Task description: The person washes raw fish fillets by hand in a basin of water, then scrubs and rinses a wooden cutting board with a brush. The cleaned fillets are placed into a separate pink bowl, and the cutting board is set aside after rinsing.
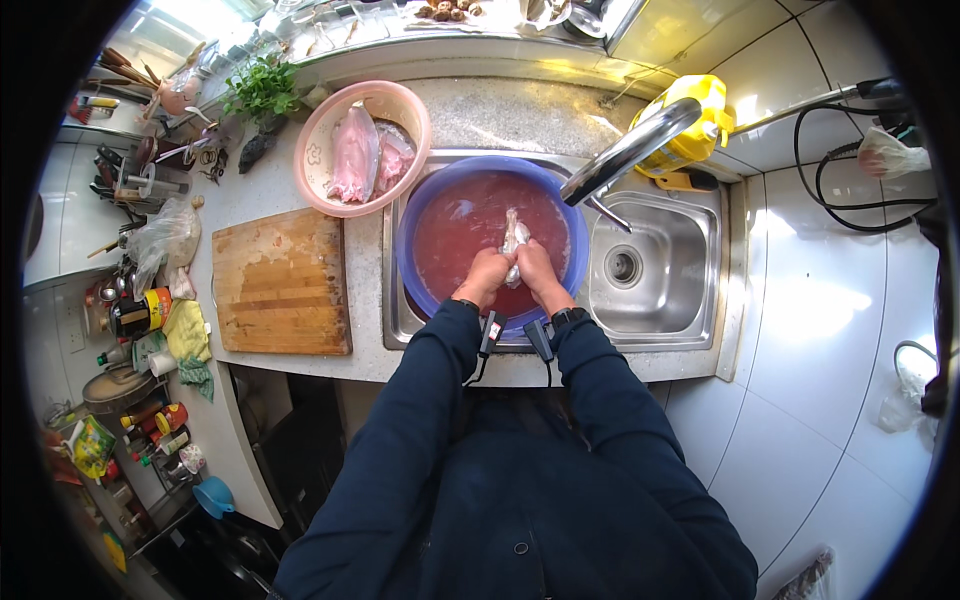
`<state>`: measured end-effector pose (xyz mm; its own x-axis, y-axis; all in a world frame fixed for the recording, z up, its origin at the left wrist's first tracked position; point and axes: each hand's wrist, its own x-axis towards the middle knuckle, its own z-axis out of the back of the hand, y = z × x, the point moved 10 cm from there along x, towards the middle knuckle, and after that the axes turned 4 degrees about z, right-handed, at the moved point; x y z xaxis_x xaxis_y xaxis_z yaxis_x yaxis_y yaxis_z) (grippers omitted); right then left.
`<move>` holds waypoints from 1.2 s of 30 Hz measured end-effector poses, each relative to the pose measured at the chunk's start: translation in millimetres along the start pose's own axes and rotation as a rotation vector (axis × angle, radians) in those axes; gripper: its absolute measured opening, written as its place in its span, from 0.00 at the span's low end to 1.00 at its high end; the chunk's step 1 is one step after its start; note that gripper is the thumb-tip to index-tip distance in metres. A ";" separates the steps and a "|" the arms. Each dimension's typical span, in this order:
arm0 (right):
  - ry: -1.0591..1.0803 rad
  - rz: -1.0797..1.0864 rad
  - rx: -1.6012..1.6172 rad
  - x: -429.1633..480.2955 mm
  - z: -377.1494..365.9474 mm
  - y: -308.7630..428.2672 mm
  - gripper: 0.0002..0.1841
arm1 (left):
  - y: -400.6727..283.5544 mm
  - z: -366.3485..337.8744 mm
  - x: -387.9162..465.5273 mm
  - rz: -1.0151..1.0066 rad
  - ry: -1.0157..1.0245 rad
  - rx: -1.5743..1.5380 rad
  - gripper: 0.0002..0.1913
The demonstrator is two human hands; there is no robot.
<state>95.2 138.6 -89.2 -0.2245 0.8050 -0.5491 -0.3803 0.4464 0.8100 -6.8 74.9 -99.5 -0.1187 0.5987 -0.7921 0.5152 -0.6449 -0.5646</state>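
My left hand [486, 273] and my right hand [536, 268] meet over a blue-purple plastic basin [406, 251] of reddish water [457, 217]. Between them they grip a pale piece of raw meat [513, 234], with its narrow end pointing away from me. The basin sits in the larger bowl of a steel double sink. Up and to the left, a pink plastic bowl [304, 169] holds pieces of raw pink meat [355, 156]. The kind of meat cannot be told.
A wooden cutting board [281, 281] lies left of the sink. The chrome faucet [630, 150] reaches over the basin's right rim, beside the smaller sink bowl [675, 277]. A yellow plastic container [694, 112] stands behind the faucet. Leafy greens [262, 90] lie at the back left.
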 end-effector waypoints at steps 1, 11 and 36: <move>0.028 0.052 -0.020 -0.9 -2.7 8.3 0.19 | 0.4 1.0 -0.2 -0.006 -0.031 0.027 0.12; 0.151 0.011 0.061 6.0 -3.5 12.0 0.14 | -10.1 3.2 -11.9 -0.039 -0.025 0.060 0.17; 0.164 -0.008 0.348 11.4 -8.9 3.3 0.18 | -34.8 10.0 2.6 -0.328 -0.139 0.306 0.16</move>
<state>83.4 145.8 -94.6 -0.3741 0.7401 -0.5589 -0.0614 0.5815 0.8112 -33.5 94.2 -84.2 -0.3568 0.7386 -0.5720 0.1598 -0.5550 -0.8163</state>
